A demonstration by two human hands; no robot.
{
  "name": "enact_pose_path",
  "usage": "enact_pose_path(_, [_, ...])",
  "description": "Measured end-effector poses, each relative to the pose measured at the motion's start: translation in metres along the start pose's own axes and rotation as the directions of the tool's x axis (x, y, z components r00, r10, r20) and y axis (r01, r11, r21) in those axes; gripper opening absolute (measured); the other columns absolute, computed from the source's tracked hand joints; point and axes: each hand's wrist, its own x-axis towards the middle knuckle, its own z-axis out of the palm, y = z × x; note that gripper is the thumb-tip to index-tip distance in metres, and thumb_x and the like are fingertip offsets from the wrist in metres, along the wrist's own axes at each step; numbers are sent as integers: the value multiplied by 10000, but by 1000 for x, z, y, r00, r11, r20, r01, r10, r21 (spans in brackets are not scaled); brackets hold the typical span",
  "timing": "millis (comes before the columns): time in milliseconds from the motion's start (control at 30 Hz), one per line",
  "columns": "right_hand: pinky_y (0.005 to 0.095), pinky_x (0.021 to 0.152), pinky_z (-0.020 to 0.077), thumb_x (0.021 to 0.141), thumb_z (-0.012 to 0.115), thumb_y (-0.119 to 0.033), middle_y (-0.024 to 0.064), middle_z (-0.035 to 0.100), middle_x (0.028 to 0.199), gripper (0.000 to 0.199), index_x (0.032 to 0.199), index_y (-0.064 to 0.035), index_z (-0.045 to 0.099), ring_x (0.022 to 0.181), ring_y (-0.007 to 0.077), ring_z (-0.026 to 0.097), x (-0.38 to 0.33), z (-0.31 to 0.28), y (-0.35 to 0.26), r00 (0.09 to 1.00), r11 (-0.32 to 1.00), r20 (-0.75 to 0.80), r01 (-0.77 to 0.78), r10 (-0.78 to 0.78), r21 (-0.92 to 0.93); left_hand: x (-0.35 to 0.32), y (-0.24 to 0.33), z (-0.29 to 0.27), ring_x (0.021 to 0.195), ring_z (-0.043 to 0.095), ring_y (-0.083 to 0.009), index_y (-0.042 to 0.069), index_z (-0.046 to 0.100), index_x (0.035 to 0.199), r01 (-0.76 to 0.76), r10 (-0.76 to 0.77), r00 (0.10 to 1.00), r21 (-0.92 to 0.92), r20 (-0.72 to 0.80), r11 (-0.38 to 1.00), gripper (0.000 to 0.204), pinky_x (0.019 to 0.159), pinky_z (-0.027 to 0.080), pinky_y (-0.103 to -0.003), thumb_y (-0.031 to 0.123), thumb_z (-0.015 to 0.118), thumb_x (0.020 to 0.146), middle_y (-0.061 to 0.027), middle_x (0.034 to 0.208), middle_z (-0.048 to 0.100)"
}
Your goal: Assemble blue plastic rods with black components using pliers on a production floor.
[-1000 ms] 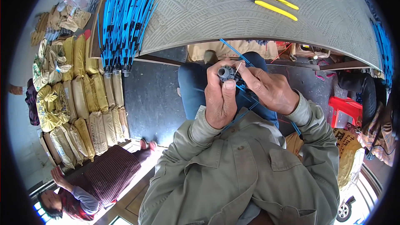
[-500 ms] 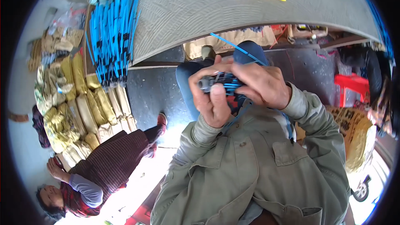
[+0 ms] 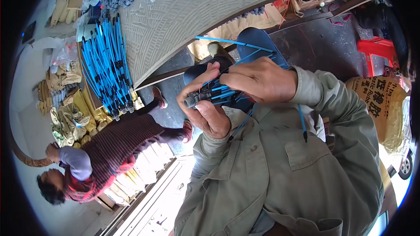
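The left hand (image 3: 211, 120) grips the grey knob (image 3: 191, 101); the right hand (image 3: 264, 81) holds its blue sticks (image 3: 223, 93). Some poke out wide, so it looks unfinished.

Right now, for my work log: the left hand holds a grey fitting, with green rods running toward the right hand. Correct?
No: the rods are blue, not green, as the head view shows. The left hand does hold the grey fitting, and they run toward the right hand.
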Motion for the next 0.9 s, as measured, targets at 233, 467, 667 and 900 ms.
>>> enact_pose_path(233, [310, 452, 459, 762, 558, -35, 82, 532, 787, 293, 1046, -26, 486, 591, 226, 579, 11, -16, 17, 972, 988, 206, 131, -112, -83, 3, 0, 2, 1035, 541, -365, -27, 319, 1038, -3, 3, 1000, 39, 8, 999, 410, 956, 376, -476, 368, 371, 946, -303, 1051, 542])
enact_pose_path(467, [289, 401, 445, 758, 559, -28, 80, 520, 771, 316, 1062, -23, 473, 542, 210, 562, 11, -20, 18, 959, 964, 220, 216, -180, -157, 6, 2, 6, 1052, 532, -367, -21, 318, 1034, -11, 8, 999, 59, 54, 998, 406, 967, 366, -463, 373, 367, 946, -306, 1064, 540])
enact_pose_path(667, [278, 399, 451, 751, 566, -26, 83, 524, 768, 297, 1036, -5, 484, 536, 195, 567, 15, -30, 20, 939, 968, 283, 230, -195, -96, 5, -1, 10, 1037, 551, -382, -9, 339, 1021, -76, 66, 995, 141, 71, 987, 409, 1017, 306, -491, 395, 344, 952, -315, 1045, 554])
enact_pose_path(900, [300, 423, 458, 758, 594, -37, 95, 538, 782, 282, 1021, -4, 497, 547, 223, 577, 7, -36, 8, 923, 966, 334, 238, -192, -102, -1, 6, 17, 1116, 523, -351, 19, 336, 984, -54, 51, 998, 90, 38, 994, 225, 1071, 134, -522, 138, 497, 880, -224, 1017, 608])
